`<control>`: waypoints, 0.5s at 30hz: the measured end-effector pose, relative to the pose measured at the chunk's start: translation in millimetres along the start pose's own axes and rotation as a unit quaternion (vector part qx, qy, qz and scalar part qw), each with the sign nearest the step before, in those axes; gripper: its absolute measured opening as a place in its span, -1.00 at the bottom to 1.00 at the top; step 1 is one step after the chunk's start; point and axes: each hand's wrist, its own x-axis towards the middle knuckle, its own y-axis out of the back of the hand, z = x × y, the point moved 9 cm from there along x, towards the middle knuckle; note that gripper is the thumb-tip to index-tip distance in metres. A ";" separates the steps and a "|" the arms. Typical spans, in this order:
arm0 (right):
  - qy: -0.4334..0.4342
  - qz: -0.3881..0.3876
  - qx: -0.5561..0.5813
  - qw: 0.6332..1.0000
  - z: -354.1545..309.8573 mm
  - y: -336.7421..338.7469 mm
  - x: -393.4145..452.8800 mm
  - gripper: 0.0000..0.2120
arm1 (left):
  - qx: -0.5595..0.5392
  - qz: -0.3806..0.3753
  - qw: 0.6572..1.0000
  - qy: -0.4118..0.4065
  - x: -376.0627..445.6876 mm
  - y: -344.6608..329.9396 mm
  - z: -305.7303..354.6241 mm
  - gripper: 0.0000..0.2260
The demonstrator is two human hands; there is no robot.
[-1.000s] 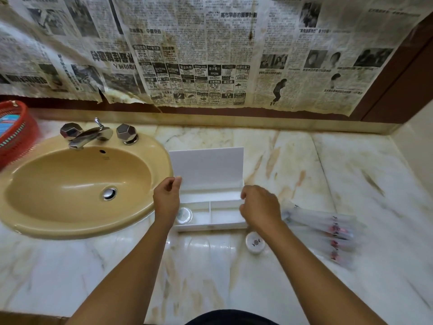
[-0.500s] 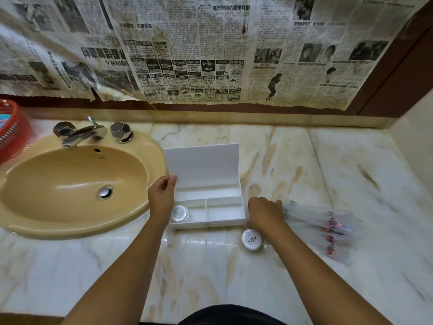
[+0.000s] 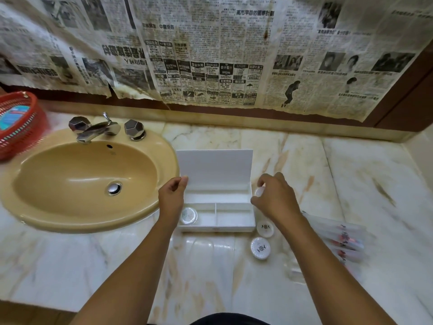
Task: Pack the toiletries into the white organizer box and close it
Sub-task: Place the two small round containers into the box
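Observation:
The white organizer box (image 3: 234, 222) stands open on the marble counter, its lid (image 3: 214, 166) tilted up at the back. One small round white jar (image 3: 188, 215) lies in its front left compartment. My left hand (image 3: 172, 199) holds the box's left edge near the lid. My right hand (image 3: 275, 198) hovers at the box's right end and pinches a small round white jar (image 3: 259, 191). Two more round jars (image 3: 265, 228) (image 3: 260, 247) sit on the counter just right of the box. Several clear wrapped tubes (image 3: 344, 240) lie further right, blurred.
A yellow sink (image 3: 82, 221) with a chrome tap (image 3: 98, 130) is left of the box. A red mesh basket (image 3: 21, 127) stands at the far left. Newspaper covers the wall behind. The counter's front edge runs along the bottom left.
My right hand went down to the counter right of the box, picked up a small round jar and lifted it to the box's right end. My left hand stayed on the box.

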 end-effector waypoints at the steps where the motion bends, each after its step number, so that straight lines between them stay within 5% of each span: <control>1: 0.030 0.012 0.020 0.999 -17.9 5.0 -2.7 -0.72 | -0.001 -0.001 1.000 0.002 -0.1 -0.1 -0.5 -0.85; 7: 0.192 -0.072 0.018 0.979 -116.6 -56.6 -26.6 -0.70 | -0.015 -0.010 0.999 0.030 2.5 -0.4 -5.9 -0.85; 15: 0.222 -0.112 -0.015 0.969 -139.7 -108.6 -31.5 -0.85 | -0.040 -0.015 0.998 0.039 1.5 -2.2 -7.9 -0.80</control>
